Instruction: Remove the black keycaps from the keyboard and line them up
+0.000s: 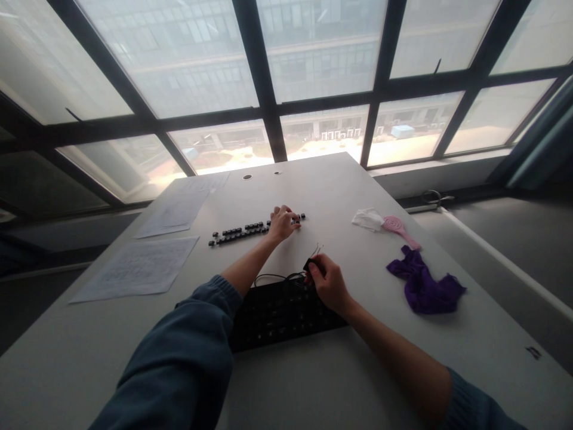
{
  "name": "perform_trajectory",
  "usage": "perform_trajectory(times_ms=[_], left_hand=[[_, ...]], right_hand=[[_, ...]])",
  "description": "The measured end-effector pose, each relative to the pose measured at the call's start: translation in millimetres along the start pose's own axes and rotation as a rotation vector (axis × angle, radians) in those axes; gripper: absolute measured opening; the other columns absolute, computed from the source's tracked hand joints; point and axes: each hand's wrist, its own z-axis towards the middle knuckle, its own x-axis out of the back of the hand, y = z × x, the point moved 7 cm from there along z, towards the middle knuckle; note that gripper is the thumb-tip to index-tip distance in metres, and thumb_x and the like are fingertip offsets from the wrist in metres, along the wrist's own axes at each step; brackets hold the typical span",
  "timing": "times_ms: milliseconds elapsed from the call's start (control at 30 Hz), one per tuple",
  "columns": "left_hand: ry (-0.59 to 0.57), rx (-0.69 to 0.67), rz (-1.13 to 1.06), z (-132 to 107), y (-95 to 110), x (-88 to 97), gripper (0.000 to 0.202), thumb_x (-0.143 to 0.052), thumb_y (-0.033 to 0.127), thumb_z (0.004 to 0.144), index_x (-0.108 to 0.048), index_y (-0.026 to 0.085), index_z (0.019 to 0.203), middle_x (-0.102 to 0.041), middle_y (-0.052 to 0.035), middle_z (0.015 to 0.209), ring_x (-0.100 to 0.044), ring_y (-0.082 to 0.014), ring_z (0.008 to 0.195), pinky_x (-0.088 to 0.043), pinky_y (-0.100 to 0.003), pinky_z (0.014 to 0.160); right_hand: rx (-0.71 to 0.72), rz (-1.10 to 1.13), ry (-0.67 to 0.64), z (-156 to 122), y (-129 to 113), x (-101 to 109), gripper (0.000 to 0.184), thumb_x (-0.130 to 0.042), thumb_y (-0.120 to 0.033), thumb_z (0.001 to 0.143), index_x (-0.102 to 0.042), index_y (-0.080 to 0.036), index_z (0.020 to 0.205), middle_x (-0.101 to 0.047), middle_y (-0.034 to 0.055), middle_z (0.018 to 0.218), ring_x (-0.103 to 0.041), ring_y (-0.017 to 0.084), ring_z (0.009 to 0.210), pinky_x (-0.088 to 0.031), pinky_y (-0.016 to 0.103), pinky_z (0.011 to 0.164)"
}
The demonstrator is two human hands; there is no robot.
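Right hand (330,282): fingers held a wire-pronged black tool (307,264) by the keyboard (280,318). Left hand (282,223): rested at keycap rows (243,235); its fingers' grip was indiscernible.

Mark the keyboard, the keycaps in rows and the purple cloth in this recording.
Keyboard (284,315): head view, middle of its key area.
Keycaps (239,236): head view, middle of the nearer row.
Purple cloth (424,289): head view, its wide middle part.

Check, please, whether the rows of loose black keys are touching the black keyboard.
Apart. The head view shows a strip of white tabletop between the loose black keys and the near black keyboard.
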Motion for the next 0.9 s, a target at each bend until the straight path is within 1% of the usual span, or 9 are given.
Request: perform_trajectory(times_ms=[100, 200, 300, 400, 467, 533, 633, 767, 900], left_hand=[[0.054, 0.040, -0.013, -1, -2, 16.0, 0.029, -0.076, 0.040, 0.078, -0.075, 0.027, 0.104, -0.056, -0.0100, 0.117, -0.044, -0.0321, 0.114, -0.037, -0.045, 0.096], [0.159, 0.073, -0.029, -11, -2, 48.8, 0.027, -0.069, 0.041, 0.084, -0.074, 0.025, 0.106, -0.057, -0.0103, 0.116, -0.045, -0.0311, 0.112, -0.037, -0.043, 0.097], [0.225, 0.088, -0.033, -38, 4, 86.2, 0.023, -0.061, 0.036, 0.090, -0.074, 0.023, 0.104, -0.059, -0.0102, 0.113, -0.047, -0.0300, 0.109, -0.037, -0.043, 0.098], [0.162, 0.015, -0.067, -82, 23, 108.4, 0.021, -0.058, 0.031, 0.091, -0.074, 0.023, 0.103, -0.062, -0.0092, 0.108, -0.050, -0.0282, 0.105, -0.038, -0.043, 0.098], [0.066, -0.062, -0.125, -118, 42, 110.2, 0.019, -0.059, 0.029, 0.090, -0.073, 0.024, 0.101, -0.065, -0.0074, 0.104, -0.053, -0.0266, 0.101, -0.040, -0.042, 0.096], [-0.029, -0.103, -0.208, -153, 59, 104.0, 0.017, -0.059, 0.027, 0.090, -0.072, 0.025, 0.100, -0.067, -0.0060, 0.100, -0.057, -0.0249, 0.097, -0.043, -0.041, 0.092], [-0.088, -0.080, -0.320, -192, 75, 90.2, 0.016, -0.058, 0.022, 0.089, -0.072, 0.026, 0.095, -0.069, -0.0052, 0.093, -0.060, -0.0234, 0.091, -0.047, -0.038, 0.086], [-0.075, -0.033, -0.380, -213, 83, 76.4, 0.015, -0.059, 0.019, 0.087, -0.071, 0.026, 0.094, -0.068, -0.0047, 0.090, -0.061, -0.0230, 0.091, -0.048, -0.037, 0.084], [-0.101, -0.041, -0.356, -210, 87, 66.7, 0.010, -0.070, 0.026, 0.082, -0.070, 0.025, 0.092, -0.066, -0.0047, 0.088, -0.061, -0.0242, 0.090, -0.048, -0.035, 0.081]], right_hand=[[0.007, 0.015, 0.032, 0, 2, 2, 0.018, -0.053, -0.040, 0.093, -0.055, -0.022, 0.091, -0.064, 0.0008, 0.066, -0.065, 0.019, 0.059, -0.053, 0.030, 0.058], [0.017, 0.015, 0.072, 1, 1, 5, 0.018, -0.052, -0.040, 0.094, -0.054, -0.022, 0.092, -0.064, 0.0006, 0.068, -0.064, 0.018, 0.059, -0.052, 0.028, 0.057], [0.035, 0.003, 0.104, 1, -3, 10, 0.016, -0.049, -0.039, 0.096, -0.052, -0.023, 0.095, -0.062, -0.0003, 0.068, -0.061, 0.017, 0.058, -0.049, 0.027, 0.055], [0.084, -0.101, 0.068, -1, -11, 12, 0.014, -0.047, -0.035, 0.097, -0.053, -0.023, 0.095, -0.059, -0.0018, 0.065, -0.057, 0.016, 0.056, -0.046, 0.026, 0.056], [0.146, -0.195, 0.001, -2, -17, 9, 0.013, -0.047, -0.031, 0.097, -0.055, -0.023, 0.092, -0.058, -0.0020, 0.065, -0.055, 0.016, 0.058, -0.045, 0.026, 0.060], [0.193, -0.254, -0.057, -5, -20, 4, 0.013, -0.045, -0.027, 0.097, -0.055, -0.022, 0.089, -0.057, -0.0019, 0.067, -0.053, 0.015, 0.060, -0.043, 0.026, 0.062], [0.223, -0.324, -0.138, -8, -21, -4, 0.014, -0.045, -0.023, 0.096, -0.055, -0.022, 0.087, -0.055, -0.0017, 0.069, -0.050, 0.015, 0.062, -0.040, 0.026, 0.063], [0.270, -0.409, -0.235, -14, -23, -13, 0.017, -0.043, -0.022, 0.096, -0.055, -0.022, 0.083, -0.056, 0.0002, 0.075, -0.050, 0.016, 0.066, -0.039, 0.026, 0.065], [0.307, -0.466, -0.278, -19, -22, -16, 0.018, -0.042, -0.022, 0.096, -0.055, -0.022, 0.084, -0.060, 0.0019, 0.080, -0.055, 0.017, 0.071, -0.041, 0.026, 0.068]])
